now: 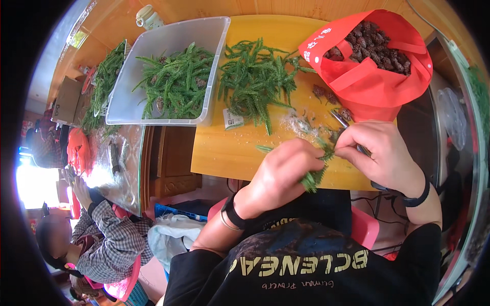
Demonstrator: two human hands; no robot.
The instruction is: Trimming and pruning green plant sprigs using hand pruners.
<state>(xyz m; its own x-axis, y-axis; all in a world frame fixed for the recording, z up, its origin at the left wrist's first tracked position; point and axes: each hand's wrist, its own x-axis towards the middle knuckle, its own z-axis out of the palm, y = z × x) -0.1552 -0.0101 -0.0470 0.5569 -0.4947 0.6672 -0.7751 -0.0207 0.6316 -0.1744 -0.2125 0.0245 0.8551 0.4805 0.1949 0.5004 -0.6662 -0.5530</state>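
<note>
Over the front of the yellow table, my left hand (291,171) is closed around a green artificial pine sprig (315,178), its needles poking out below the fingers. My right hand (375,150) meets it from the right, thumb and forefinger pinched at the sprig's end. A metal tool (339,118) shows beside the right hand, partly hidden by it; its kind and whether it is held cannot be told. A few loose pine cones (332,98) lie beyond my hands. Farther back spreads a pile of green pine sprigs (258,76).
A red bag (365,92) full of brown pine cones (375,48) stands back right. At left, a clear plastic bin (158,122) holds sprigs with cones. A small white card (233,119) and whitish crumbs (301,125) lie on the yellow table (224,153). Another person (109,239) sits at a left-hand table.
</note>
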